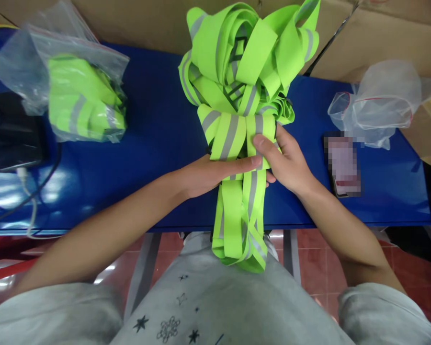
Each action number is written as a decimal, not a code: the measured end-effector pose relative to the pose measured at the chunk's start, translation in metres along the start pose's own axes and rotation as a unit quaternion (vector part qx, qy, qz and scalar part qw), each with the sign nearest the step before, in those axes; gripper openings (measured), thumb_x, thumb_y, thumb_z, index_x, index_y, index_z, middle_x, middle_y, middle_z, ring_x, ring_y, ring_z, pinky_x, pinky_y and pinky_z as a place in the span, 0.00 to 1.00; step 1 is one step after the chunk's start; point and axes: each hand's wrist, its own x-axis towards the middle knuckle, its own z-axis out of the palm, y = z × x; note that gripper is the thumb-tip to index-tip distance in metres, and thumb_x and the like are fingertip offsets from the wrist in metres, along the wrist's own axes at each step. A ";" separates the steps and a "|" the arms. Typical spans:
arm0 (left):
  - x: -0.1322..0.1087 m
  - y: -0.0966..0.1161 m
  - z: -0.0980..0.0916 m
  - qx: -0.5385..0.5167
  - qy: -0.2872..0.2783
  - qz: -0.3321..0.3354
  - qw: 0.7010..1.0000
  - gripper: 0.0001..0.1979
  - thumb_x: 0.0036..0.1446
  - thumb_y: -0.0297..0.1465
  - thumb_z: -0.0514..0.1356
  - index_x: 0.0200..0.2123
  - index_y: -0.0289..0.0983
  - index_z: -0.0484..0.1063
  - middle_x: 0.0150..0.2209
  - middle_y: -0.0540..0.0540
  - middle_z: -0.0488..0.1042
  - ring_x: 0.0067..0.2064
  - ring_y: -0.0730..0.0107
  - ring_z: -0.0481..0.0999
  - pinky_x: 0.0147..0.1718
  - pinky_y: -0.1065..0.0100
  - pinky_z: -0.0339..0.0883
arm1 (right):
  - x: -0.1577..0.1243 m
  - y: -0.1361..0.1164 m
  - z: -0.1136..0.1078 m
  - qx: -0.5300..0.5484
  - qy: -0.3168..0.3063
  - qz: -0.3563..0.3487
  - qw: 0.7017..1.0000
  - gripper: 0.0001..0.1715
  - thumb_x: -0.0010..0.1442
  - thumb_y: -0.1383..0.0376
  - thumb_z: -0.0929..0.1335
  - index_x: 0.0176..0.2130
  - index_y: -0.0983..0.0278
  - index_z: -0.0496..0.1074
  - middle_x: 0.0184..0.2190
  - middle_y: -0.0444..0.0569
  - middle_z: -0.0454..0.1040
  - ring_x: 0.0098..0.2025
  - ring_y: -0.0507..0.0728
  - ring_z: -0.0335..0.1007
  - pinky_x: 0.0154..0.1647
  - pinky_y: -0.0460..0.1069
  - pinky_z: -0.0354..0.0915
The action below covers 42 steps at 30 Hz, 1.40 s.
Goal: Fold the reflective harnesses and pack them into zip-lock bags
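Observation:
A large tangle of neon-green straps (219, 52) with grey stripes lies at the back middle of the blue table (151, 96). Part of it hangs over the front edge in long loops. My left hand (211, 175) is wrapped round the straps from the left, its thumb across the front and its other fingers mostly hidden behind. From the right, my right hand (287, 158) pinches the same bundle just above, thumb on top of a striped strap. Dark buckles show within the pile.
On the left are a clear bag (88, 103) of green straps and a black device (16, 139) with cables. A phone (343, 165) and empty plastic bags (384, 103) lie on the right. Cardboard boxes (140, 24) line the back.

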 end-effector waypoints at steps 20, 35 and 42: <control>-0.001 0.004 -0.007 -0.061 -0.101 0.041 0.992 0.37 0.55 0.62 0.68 0.53 0.38 0.81 0.51 0.37 0.85 0.55 0.41 0.85 0.55 0.51 0.81 | 0.001 0.011 -0.043 -0.384 0.085 -0.385 0.835 0.17 0.75 0.54 0.65 0.60 0.44 0.72 0.60 0.48 0.78 0.66 0.66 0.76 0.69 0.66 0.72; 0.002 0.003 -0.004 -0.007 0.035 0.056 0.998 0.25 0.60 0.47 0.74 0.53 0.38 0.80 0.43 0.41 0.87 0.46 0.46 0.89 0.40 0.59 0.86 | 0.014 0.005 -0.050 -0.109 -0.067 -0.119 0.985 0.29 0.62 0.42 0.76 0.55 0.54 0.77 0.47 0.47 0.84 0.48 0.62 0.84 0.44 0.58 0.85; 0.008 -0.007 0.000 -0.108 0.030 -0.002 0.994 0.23 0.59 0.45 0.74 0.51 0.38 0.80 0.50 0.39 0.86 0.58 0.40 0.84 0.51 0.51 0.84 | 0.007 0.007 -0.025 -0.140 0.103 -0.161 0.971 0.22 0.59 0.46 0.79 0.41 0.57 0.77 0.31 0.42 0.78 0.31 0.56 0.79 0.32 0.54 0.82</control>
